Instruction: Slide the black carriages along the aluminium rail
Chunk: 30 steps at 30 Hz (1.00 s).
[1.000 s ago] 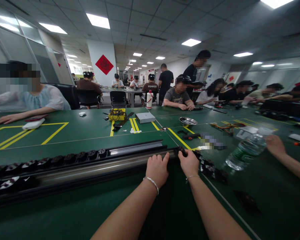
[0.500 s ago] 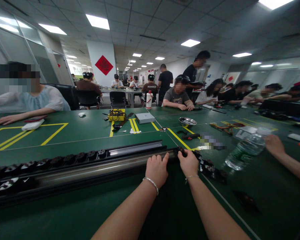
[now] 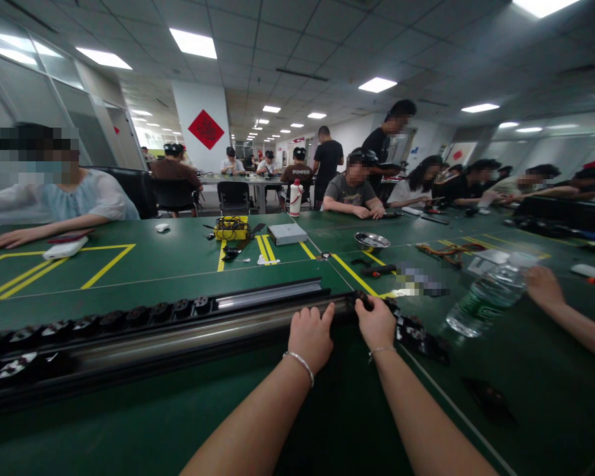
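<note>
A long black rail (image 3: 188, 334) with a shiny metal channel lies across the green table in front of me. My left hand (image 3: 311, 337) grips its near side close to the right end, with the fingers curled over the edge. My right hand (image 3: 378, 322) pinches a small black part (image 3: 363, 299) at that end of the rail; the fingers cover much of it. Just behind runs a second black rail (image 3: 268, 293), and a row of black round-topped parts (image 3: 139, 316) sits along its left stretch. More black parts (image 3: 419, 336) lie right beside my right hand.
A clear water bottle (image 3: 486, 301) stands to the right, another person's hand (image 3: 545, 291) at its cap. Further back are a metal bowl (image 3: 371, 240), a grey box (image 3: 287, 233) and a yellow bin (image 3: 231, 228) of cables. A dark piece (image 3: 488, 400) lies at the near right.
My right hand has shifted very slightly to the right at the rail's end. My left hand and the rails stay where they were.
</note>
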Motion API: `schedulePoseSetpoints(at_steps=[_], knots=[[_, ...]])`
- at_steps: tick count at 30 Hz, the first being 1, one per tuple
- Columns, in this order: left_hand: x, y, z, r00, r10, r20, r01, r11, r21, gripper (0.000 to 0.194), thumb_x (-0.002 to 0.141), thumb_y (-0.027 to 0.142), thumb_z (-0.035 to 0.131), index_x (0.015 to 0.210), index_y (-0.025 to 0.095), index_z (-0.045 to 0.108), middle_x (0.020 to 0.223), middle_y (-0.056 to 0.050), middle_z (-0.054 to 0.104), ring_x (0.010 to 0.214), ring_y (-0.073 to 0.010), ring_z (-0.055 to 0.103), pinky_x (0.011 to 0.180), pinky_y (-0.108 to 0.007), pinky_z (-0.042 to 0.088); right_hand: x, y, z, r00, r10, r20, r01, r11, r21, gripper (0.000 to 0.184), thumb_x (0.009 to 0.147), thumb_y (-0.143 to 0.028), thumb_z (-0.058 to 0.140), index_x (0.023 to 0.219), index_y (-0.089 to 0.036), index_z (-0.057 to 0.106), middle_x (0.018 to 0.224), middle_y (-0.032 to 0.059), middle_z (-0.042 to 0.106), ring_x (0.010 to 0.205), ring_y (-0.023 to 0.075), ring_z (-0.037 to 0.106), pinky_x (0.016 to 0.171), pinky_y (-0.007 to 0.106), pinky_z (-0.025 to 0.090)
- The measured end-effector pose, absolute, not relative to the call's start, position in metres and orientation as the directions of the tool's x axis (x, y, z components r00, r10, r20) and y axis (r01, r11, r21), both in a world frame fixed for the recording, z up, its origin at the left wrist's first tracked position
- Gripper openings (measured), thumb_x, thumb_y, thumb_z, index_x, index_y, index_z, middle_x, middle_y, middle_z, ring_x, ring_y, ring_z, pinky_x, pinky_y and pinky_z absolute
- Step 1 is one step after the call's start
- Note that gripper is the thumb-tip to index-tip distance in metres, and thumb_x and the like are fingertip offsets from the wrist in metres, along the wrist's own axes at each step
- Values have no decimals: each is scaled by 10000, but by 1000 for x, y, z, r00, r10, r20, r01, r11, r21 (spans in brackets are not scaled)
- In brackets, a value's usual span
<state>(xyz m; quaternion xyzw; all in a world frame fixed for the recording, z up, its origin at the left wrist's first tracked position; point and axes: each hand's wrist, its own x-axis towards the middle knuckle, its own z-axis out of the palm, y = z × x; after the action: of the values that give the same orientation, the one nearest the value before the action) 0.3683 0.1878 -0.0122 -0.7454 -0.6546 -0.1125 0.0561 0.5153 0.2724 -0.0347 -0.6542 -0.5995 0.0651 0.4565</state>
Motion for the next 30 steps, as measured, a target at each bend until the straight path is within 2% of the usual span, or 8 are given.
schedulePoseSetpoints(at_steps=[21,30], knots=[[370,186,-11,91,968,235,992,-108,61,649,754,323,499,1356,305,256,1001,-78,542,930,-237,461,768,-357,338,514,273,-34,306,837,454,703,123,-700,308,723,-341,492,894,-130,635,895,105,653,857,227,582,796,325,418],[370,188,-18,96,948,304,992,-117,51,652,736,321,520,1343,293,282,963,-69,540,901,-235,466,751,-356,335,514,272,-33,286,837,466,709,143,-691,320,735,-334,479,915,-119,633,906,109,648,858,231,578,788,330,419]])
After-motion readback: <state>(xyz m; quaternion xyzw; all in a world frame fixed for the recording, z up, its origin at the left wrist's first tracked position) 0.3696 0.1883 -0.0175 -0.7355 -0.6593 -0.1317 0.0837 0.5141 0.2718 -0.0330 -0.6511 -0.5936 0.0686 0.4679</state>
